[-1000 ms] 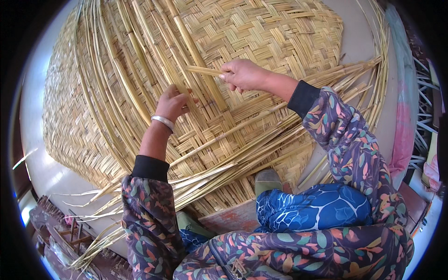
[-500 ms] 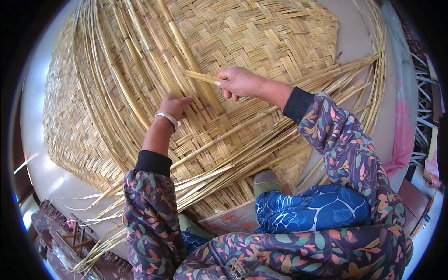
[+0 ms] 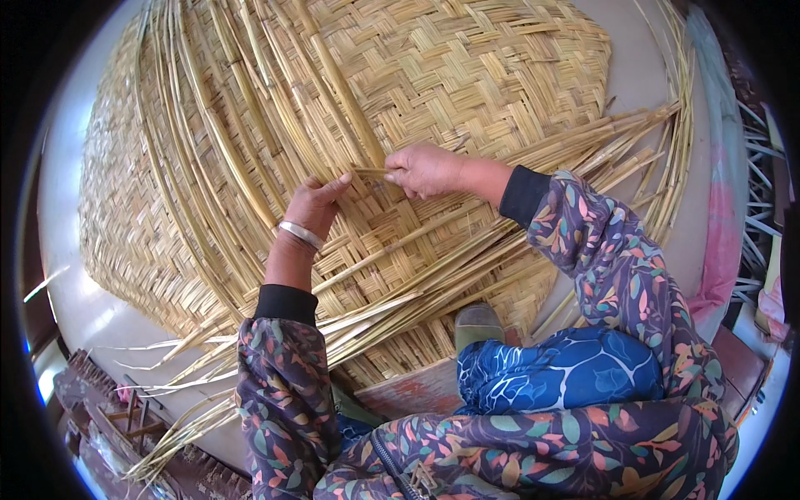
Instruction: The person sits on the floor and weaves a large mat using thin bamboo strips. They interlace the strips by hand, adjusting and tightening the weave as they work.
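A large woven mat point(image 3: 467, 75) of pale yellow split cane lies under both hands. My right hand point(image 3: 427, 171) pinches the end of a short, flat cane strip point(image 3: 369, 172) between thumb and fingers. Left of it, my left hand point(image 3: 315, 207), with a silvery bangle at the wrist, is closed with the thumb toward the strip's other end; whether it grips the strip or the weave is hard to see. Long loose cane strips point(image 3: 221, 125) run over the mat from the far edge down toward my left hand.
A bundle of cane strips point(image 3: 467, 262) crosses the mat's near part, fanning out at right and lower left. My shoe point(image 3: 478, 321) rests at the near edge. Pink and blue plastic sheeting point(image 3: 715, 208) lies at the right; a wooden frame point(image 3: 137, 421) stands lower left.
My right hand has moved slightly down and left, bringing the cane strip lower. My left hand has shifted a little, its thumb now up near the strip's end.
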`<state>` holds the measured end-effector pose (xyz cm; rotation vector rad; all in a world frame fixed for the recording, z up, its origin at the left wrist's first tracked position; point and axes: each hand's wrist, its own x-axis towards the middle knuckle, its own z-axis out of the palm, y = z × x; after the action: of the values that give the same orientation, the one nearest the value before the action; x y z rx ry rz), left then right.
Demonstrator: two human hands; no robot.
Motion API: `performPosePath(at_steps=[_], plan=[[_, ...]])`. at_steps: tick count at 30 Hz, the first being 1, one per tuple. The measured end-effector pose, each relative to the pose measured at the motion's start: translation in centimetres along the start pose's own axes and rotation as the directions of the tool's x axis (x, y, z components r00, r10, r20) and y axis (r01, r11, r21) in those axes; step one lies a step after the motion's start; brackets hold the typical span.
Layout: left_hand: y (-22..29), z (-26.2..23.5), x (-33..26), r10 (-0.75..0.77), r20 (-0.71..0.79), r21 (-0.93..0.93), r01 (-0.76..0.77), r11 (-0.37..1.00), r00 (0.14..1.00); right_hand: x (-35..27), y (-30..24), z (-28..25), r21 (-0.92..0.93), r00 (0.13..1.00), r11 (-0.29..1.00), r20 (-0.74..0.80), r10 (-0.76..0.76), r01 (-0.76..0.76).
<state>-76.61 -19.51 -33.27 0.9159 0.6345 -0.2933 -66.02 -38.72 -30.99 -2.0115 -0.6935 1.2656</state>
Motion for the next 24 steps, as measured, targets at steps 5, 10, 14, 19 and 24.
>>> performPosePath(at_steps=[5, 10, 14, 19, 24], plan=[[-1.5, -1.5, -0.7, 0.109, -0.048, -0.146, -0.115, 0.983, 0.993, 0.6, -1.4, -0.2, -0.101, 0.993, 0.995, 0.12, 0.009, 0.003], [-2.5, -1.0, -1.6, 0.117, -0.356, -0.096, -0.161, 0.982, 0.927, 0.3, -2.5, -1.5, -0.265, 0.996, 0.964, 0.088, 0.01, 0.014], [-3.4, -1.9, -1.4, 0.24, -0.406, 0.234, -0.153, 0.96, 0.882, 0.3, -1.6, -2.6, -0.445, 0.999, 0.895, 0.031, -0.017, 0.028], [-3.2, -1.4, -1.9, 0.275, -0.458, 0.572, 0.044, 0.819, 0.845, 0.4, -0.4, -1.4, -0.406, 0.992, 0.914, 0.117, 0.04, 0.011], [-2.5, -0.3, -3.2, 0.299, -0.358, 0.89, 0.227, 0.395, 0.885, -0.1, -0.3, -1.0, -0.396, 0.971, 0.916, 0.184, 0.151, -0.067]])
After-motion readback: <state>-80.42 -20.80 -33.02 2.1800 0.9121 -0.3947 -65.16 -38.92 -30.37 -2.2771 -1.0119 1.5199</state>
